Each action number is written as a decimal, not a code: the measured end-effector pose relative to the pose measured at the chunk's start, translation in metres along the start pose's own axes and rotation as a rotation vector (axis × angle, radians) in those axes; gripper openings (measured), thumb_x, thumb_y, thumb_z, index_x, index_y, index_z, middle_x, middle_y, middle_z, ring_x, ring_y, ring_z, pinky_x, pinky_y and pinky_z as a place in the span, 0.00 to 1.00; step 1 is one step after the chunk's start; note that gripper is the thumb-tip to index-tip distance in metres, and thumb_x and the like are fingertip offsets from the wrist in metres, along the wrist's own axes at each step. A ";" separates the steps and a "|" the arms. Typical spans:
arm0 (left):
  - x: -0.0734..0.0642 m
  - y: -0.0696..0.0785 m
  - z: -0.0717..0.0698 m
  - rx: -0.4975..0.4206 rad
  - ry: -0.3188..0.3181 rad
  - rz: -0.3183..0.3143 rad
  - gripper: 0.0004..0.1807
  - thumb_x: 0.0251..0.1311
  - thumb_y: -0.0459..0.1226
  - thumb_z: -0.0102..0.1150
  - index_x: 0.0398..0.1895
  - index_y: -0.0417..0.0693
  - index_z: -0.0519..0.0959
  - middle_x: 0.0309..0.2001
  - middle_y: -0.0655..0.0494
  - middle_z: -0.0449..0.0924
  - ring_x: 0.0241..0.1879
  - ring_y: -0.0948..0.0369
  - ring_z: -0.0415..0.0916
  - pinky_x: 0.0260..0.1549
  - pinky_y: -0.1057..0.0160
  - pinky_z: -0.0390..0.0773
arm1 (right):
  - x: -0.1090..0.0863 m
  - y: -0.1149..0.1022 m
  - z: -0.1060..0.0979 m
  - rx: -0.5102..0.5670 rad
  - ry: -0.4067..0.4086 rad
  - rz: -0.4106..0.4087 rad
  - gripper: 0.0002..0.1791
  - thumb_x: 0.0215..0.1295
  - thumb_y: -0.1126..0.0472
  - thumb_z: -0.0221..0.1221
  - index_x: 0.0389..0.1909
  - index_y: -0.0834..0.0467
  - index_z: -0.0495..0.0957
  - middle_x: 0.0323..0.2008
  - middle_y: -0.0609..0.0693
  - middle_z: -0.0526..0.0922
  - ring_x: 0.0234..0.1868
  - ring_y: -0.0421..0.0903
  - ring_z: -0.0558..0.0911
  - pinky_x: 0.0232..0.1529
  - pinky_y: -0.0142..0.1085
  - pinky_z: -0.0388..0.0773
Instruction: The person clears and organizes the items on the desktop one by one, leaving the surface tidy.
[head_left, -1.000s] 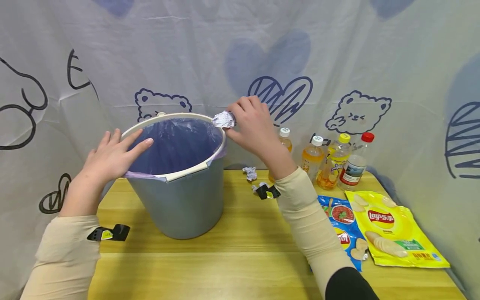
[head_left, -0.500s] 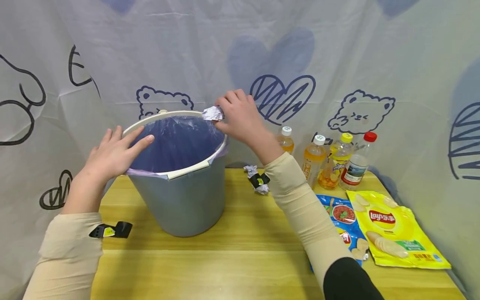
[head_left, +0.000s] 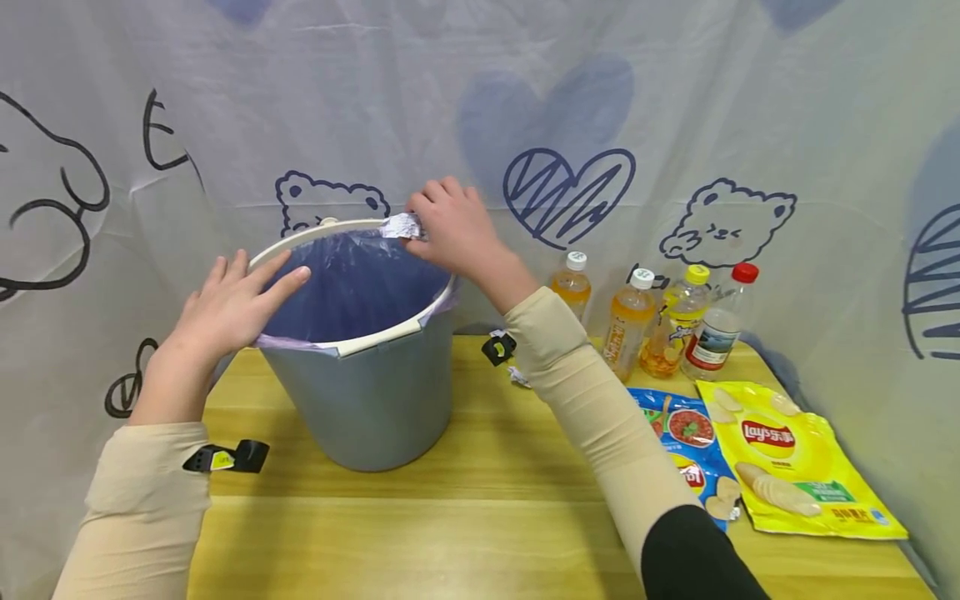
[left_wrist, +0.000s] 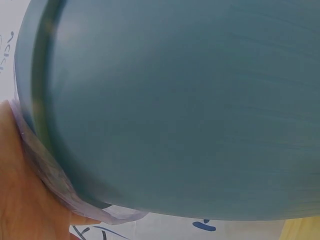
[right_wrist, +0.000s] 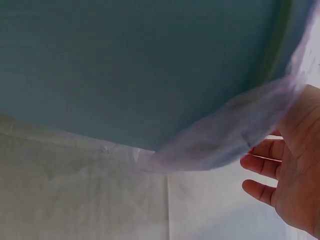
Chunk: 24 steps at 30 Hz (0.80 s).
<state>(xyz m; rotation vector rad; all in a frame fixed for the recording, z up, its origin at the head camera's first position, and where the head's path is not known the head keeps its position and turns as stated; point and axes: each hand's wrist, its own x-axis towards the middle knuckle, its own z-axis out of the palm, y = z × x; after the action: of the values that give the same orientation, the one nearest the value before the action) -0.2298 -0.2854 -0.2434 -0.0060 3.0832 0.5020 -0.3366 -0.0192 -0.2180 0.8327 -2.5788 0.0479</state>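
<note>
A blue-grey trash bin (head_left: pixel 378 408) with a white rim stands on the table, lined with a thin purple bag (head_left: pixel 352 292). On its left rim rests my left hand (head_left: pixel 225 308), fingers and thumb extended over the opening. My right hand (head_left: pixel 453 232) pinches a crumpled paper ball (head_left: pixel 400 226) at the far right of the rim. In the right wrist view, that hand's fingers (right_wrist: pixel 262 167) show beside the bag's folded edge, and the paper is hidden there. The left wrist view is mostly bin wall (left_wrist: pixel 175 100), with part of the palm at lower left.
Another crumpled paper piece (head_left: pixel 519 377) lies right of the bin, partly behind my right sleeve. Several drink bottles (head_left: pixel 626 325) stand at the back right. A blue chip bag (head_left: pixel 686 442) and a yellow chip bag (head_left: pixel 795 467) lie in front of them. A patterned curtain (head_left: pixel 450 100) hangs behind.
My right hand has moved left along the far rim with the paper ball, from the right side of the bin to over its opening. The left hand has stayed on the rim.
</note>
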 end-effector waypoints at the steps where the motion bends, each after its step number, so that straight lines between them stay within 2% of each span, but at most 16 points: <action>1: 0.000 0.000 0.000 0.001 0.000 0.001 0.48 0.62 0.74 0.17 0.79 0.60 0.36 0.75 0.30 0.20 0.73 0.31 0.17 0.62 0.21 0.32 | 0.002 -0.001 0.000 0.003 -0.008 0.002 0.24 0.65 0.39 0.56 0.55 0.48 0.74 0.56 0.47 0.75 0.61 0.50 0.68 0.56 0.44 0.68; 12: 0.004 -0.001 0.000 -0.002 -0.002 0.001 0.48 0.62 0.73 0.17 0.79 0.60 0.36 0.74 0.30 0.20 0.73 0.31 0.16 0.62 0.22 0.33 | 0.020 -0.013 0.007 -0.020 -0.122 -0.009 0.27 0.65 0.36 0.55 0.60 0.46 0.72 0.58 0.45 0.73 0.64 0.48 0.66 0.61 0.43 0.67; 19: 0.005 -0.001 0.001 -0.004 0.005 0.006 0.47 0.62 0.73 0.17 0.79 0.59 0.37 0.74 0.30 0.20 0.73 0.31 0.17 0.62 0.22 0.33 | 0.021 -0.016 0.013 -0.031 -0.133 -0.021 0.27 0.66 0.36 0.54 0.60 0.46 0.72 0.58 0.45 0.73 0.62 0.48 0.67 0.58 0.43 0.67; 24: 0.007 -0.001 0.002 -0.007 0.010 0.014 0.46 0.63 0.73 0.17 0.79 0.60 0.38 0.74 0.30 0.20 0.73 0.31 0.17 0.62 0.21 0.34 | 0.022 -0.016 0.016 -0.031 -0.129 -0.022 0.29 0.65 0.36 0.54 0.62 0.46 0.70 0.59 0.45 0.72 0.63 0.48 0.67 0.59 0.44 0.67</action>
<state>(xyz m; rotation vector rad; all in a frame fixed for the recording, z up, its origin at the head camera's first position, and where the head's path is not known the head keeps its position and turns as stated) -0.2362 -0.2859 -0.2463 0.0134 3.0934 0.5150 -0.3492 -0.0471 -0.2251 0.8788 -2.6831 -0.0533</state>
